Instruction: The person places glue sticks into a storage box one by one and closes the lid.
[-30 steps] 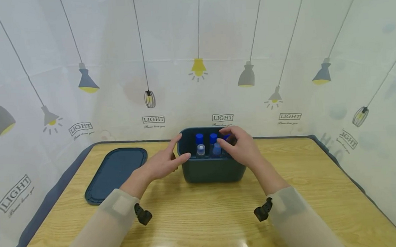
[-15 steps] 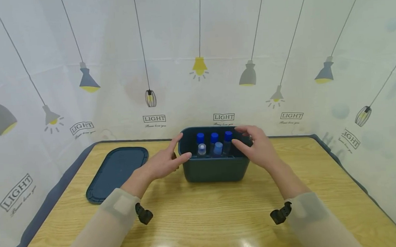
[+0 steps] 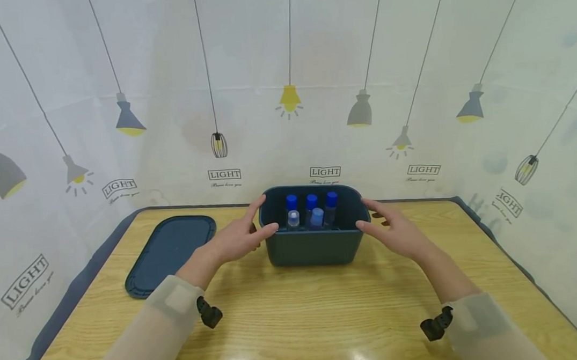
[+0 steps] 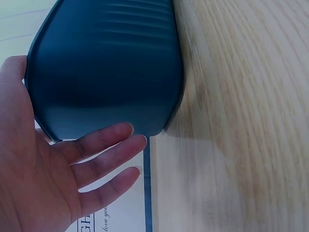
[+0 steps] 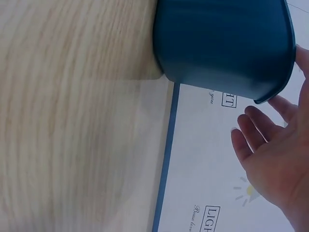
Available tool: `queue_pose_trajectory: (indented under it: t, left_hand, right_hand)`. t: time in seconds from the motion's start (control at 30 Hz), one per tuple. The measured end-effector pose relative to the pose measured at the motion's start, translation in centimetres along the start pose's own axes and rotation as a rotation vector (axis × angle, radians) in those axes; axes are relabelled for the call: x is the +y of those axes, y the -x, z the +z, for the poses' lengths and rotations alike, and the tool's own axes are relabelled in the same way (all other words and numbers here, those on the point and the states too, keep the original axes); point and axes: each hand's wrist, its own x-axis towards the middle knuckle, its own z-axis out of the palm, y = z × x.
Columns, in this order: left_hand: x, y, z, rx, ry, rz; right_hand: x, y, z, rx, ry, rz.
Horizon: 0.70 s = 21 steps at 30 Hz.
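Observation:
A dark teal plastic storage bin point(image 3: 315, 248) stands near the back of the table. Inside it, several small bottles stand upright: three with dark blue caps point(image 3: 311, 201) along the back, a clear-capped bottle point(image 3: 293, 219) and a light-blue-capped bottle point(image 3: 316, 217) in front. My left hand point(image 3: 233, 239) rests at the bin's left end, thumb and index finger on the rim, other fingers extended along the outside in the left wrist view. At the right end, my right hand point(image 3: 399, 231) touches the rim with thumb and index finger, its other fingers relaxed off the wall point(image 5: 222, 43).
A dark blue lid point(image 3: 171, 255) lies flat on the wooden table point(image 3: 294, 319) to the left of the bin. Behind the table hangs a pale cloth point(image 3: 169, 99) printed with lamps. Each wrist carries a small black camera point(image 3: 209, 312).
My right hand has moved right from over the bottles, uncovering the rightmost blue cap, and come to the bin's right rim. The left hand has stayed put.

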Motion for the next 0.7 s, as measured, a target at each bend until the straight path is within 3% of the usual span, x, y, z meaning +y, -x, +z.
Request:
queue_pose_trajectory:
  t: [0.2, 0.4, 0.6, 0.7]
  left_hand:
    - [0.1, 0.0, -0.2, -0.017, 0.032, -0.001]
    - [-0.2, 0.2, -0.6, -0.019, 0.081, 0.009]
    - [-1.2, 1.2, -1.3, 0.042, 0.152, 0.016]
    - [-1.8, 2.2, -2.0, 0.074, 0.125, 0.028]
  right_hand:
    - [0.7, 0.3, 0.8, -0.016, -0.076, 0.053]
    - [0.8, 0.4, 1.2, -0.011, -0.110, 0.051]
    - [1.1, 0.4, 1.7, 0.006, -0.154, 0.039]
    - [1.3, 0.4, 1.8, 0.011, -0.197, 0.032]
